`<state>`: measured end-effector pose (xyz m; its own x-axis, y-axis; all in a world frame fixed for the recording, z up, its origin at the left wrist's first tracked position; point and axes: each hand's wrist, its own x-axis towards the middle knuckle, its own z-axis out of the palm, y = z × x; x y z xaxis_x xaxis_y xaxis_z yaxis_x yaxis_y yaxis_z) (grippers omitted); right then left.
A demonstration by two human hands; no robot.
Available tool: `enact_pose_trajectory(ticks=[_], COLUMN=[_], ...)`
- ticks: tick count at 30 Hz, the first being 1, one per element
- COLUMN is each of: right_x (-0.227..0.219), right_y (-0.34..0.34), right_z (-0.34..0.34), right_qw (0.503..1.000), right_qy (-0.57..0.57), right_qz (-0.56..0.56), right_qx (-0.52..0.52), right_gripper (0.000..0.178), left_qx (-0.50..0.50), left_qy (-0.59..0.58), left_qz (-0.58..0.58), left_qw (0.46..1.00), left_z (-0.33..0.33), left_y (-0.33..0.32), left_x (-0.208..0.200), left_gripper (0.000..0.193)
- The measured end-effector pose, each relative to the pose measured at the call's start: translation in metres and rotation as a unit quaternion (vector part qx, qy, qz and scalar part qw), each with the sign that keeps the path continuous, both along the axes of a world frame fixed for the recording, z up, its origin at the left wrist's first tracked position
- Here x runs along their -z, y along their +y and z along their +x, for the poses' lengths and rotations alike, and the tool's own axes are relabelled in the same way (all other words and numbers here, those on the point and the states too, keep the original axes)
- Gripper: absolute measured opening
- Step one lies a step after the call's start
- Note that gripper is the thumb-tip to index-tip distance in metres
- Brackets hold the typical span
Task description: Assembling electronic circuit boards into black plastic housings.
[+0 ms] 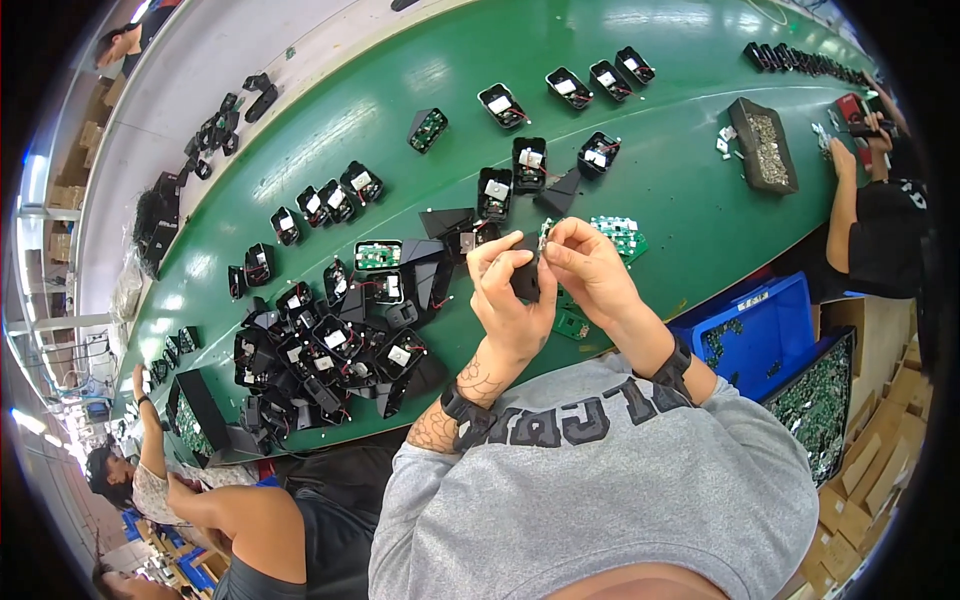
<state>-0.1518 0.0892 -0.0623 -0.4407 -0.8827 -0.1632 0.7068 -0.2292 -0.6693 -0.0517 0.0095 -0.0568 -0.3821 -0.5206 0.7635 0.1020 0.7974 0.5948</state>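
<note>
My left hand is closed around a black plastic housing, raised above the green bench. Beside it, my right hand pinches a small green circuit board edge-on against the housing's upper end. Fingers hide much of both parts, so I cannot tell whether the board sits inside. Just beyond my right hand lies a panel of green circuit boards with white parts. Another green board rests under my right wrist. Past my left fingertips stand open black housings with white blocks and red wires.
A large heap of black housings covers the bench to the left. Further housings stand in loose rows at the back. On the right are a black tray of small metal parts, a blue bin, and a co-worker's arm.
</note>
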Motion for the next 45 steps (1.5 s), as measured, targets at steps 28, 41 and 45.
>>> enact_pose_trajectory(ticks=[28, 41, 45], right_x=[-0.045, -0.037, -0.051], right_y=[0.026, 0.020, 0.026], right_z=[-0.063, -0.045, -0.042], right_qw=[0.790, 0.662, 0.646], right_qy=[0.608, 0.745, 0.761], right_qz=[-0.051, -0.042, -0.018], right_qx=[-0.061, 0.067, 0.055], right_gripper=[0.060, 0.046, 0.047], left_qx=[0.382, 0.398, 0.425], left_qy=[-0.200, -0.093, 0.012], left_qz=[0.571, 0.654, 0.642], left_qw=[0.699, 0.636, 0.638], left_z=[0.021, 0.004, 0.008], left_y=[-0.044, -0.022, -0.016], left_x=[-0.042, -0.046, -0.037], left_gripper=[0.053, 0.057, 0.059])
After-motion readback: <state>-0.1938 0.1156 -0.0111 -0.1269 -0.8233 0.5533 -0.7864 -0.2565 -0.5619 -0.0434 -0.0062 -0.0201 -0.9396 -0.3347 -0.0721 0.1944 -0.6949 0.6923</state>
